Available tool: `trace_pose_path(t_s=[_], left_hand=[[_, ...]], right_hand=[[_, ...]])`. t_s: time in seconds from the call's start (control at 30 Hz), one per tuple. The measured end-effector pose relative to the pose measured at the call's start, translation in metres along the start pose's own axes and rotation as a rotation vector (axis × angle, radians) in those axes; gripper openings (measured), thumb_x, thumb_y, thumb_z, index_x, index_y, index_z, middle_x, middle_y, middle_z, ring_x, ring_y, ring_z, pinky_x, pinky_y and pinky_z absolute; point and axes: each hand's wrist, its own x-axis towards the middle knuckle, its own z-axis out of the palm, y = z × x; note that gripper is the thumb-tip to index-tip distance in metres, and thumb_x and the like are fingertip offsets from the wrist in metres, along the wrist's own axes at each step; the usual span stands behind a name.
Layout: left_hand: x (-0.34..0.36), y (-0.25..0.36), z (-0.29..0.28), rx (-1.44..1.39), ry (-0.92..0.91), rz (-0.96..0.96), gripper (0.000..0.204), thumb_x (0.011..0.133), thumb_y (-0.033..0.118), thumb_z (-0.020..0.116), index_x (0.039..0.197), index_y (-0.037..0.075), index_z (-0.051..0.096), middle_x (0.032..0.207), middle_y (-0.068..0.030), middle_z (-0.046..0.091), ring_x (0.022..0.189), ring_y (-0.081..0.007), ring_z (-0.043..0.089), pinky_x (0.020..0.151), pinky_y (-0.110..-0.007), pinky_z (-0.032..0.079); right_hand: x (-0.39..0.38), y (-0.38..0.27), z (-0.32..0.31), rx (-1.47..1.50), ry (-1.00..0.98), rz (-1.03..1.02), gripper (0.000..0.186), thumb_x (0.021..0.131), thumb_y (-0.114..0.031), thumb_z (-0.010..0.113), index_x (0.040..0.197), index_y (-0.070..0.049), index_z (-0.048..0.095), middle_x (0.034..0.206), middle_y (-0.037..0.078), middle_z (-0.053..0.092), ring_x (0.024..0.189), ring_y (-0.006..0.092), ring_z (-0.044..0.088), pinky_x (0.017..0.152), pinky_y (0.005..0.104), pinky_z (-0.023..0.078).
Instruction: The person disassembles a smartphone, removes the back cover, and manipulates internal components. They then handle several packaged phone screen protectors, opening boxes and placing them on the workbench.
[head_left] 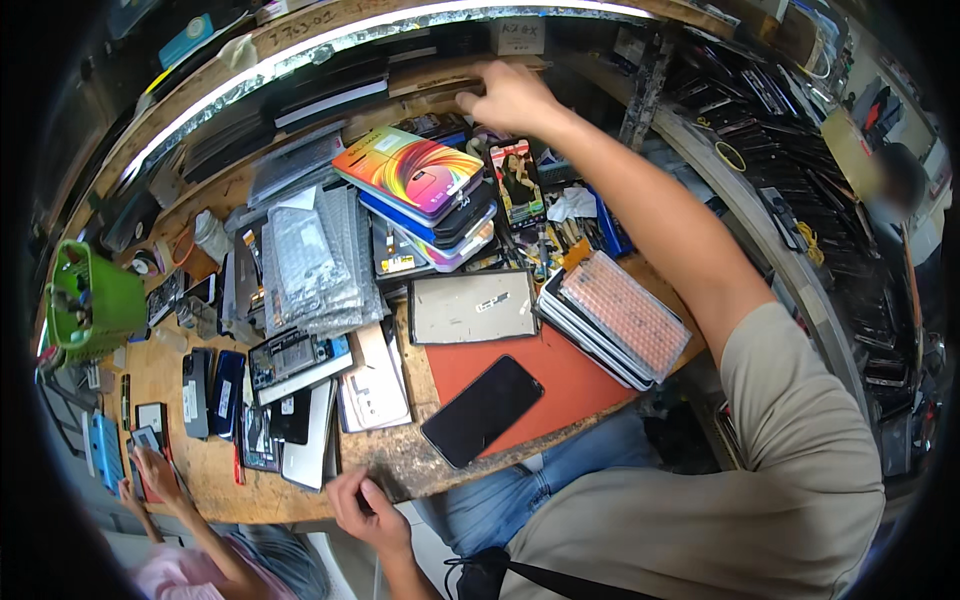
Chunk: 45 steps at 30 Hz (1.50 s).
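My right hand (512,96) stretches far out to the back shelf (420,80), fingers bent against dark flat items there; whether it holds one is hidden. At the near edge of the wooden bench (400,460), my left hand (366,510) rests with its fingers curled. A black phone (482,410) lies face up on a red mat (565,385), just right of that hand. Under my right forearm sits a stack of phones and cases topped by a rainbow-coloured box (415,170), beside a phone with a lit picture screen (517,182).
A grey framed panel (470,305), a pile of flat boxes under pink bubble wrap (622,318), bubble-wrap bags (315,260), an opened phone (297,360) and several phones (212,392) crowd the bench. A green basket (92,300) stands far left. Another person's hands (150,470) hold a phone at lower left.
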Motion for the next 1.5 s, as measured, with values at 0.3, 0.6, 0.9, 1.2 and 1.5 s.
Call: trace_pose_path(t_s=[0.3, 0.6, 0.9, 1.2, 1.5], left_hand=[[0.008, 0.000, 0.021, 0.260, 0.010, 0.198, 0.018, 0.090, 0.018, 0.062, 0.086, 0.001, 0.068, 0.079, -0.0144, 0.068, 0.071, -0.0342, 0.063, 0.066, -0.042, 0.049], [0.000, 0.000, 0.008, 0.338, -0.149, 0.188, 0.019, 0.092, 0.012, 0.066, 0.105, 0.002, 0.076, 0.097, -0.0154, 0.076, 0.086, -0.0369, 0.071, 0.086, -0.049, 0.056], [-0.004, -0.012, 0.012, 0.361, -0.073, 0.169, 0.027, 0.091, 0.026, 0.063, 0.086, 0.001, 0.068, 0.081, -0.0151, 0.068, 0.073, -0.0356, 0.064, 0.068, -0.045, 0.048], [0.021, 0.015, 0.001, -0.477, 0.031, -0.182, 0.025, 0.098, 0.016, 0.060, 0.113, -0.003, 0.060, 0.093, -0.0108, 0.061, 0.090, -0.0214, 0.061, 0.082, -0.037, 0.052], [0.071, 0.105, 0.091, -1.911, -0.339, -0.722, 0.097, 0.094, 0.071, 0.060, 0.162, 0.006, 0.036, 0.152, -0.0179, 0.056, 0.137, -0.0353, 0.057, 0.110, -0.049, 0.052]], right_hand=[[0.161, 0.050, 0.028, -0.587, 0.140, -0.127, 0.073, 0.087, -0.025, 0.079, 0.149, -0.002, 0.049, 0.135, 0.022, 0.067, 0.118, 0.0387, 0.070, 0.098, 0.0464, 0.059], [0.173, 0.067, 0.017, -0.596, -0.168, -0.102, 0.067, 0.085, -0.022, 0.079, 0.143, -0.002, 0.054, 0.127, 0.021, 0.070, 0.112, 0.0381, 0.072, 0.093, 0.0468, 0.060], [0.150, 0.059, 0.024, -0.688, -0.125, -0.154, 0.061, 0.083, -0.018, 0.079, 0.138, -0.002, 0.059, 0.120, 0.020, 0.073, 0.106, 0.0375, 0.074, 0.087, 0.0473, 0.062], [-0.031, 0.024, -0.031, -0.647, 0.435, -0.510, 0.046, 0.077, -0.010, 0.079, 0.119, -0.002, 0.063, 0.101, 0.014, 0.075, 0.091, 0.0328, 0.077, 0.071, 0.0428, 0.063], [-0.271, -0.080, -0.022, -0.139, 0.482, -0.902, 0.034, 0.086, -0.018, 0.068, 0.113, 0.002, 0.065, 0.114, 0.023, 0.072, 0.106, 0.0366, 0.073, 0.098, 0.0446, 0.061]])
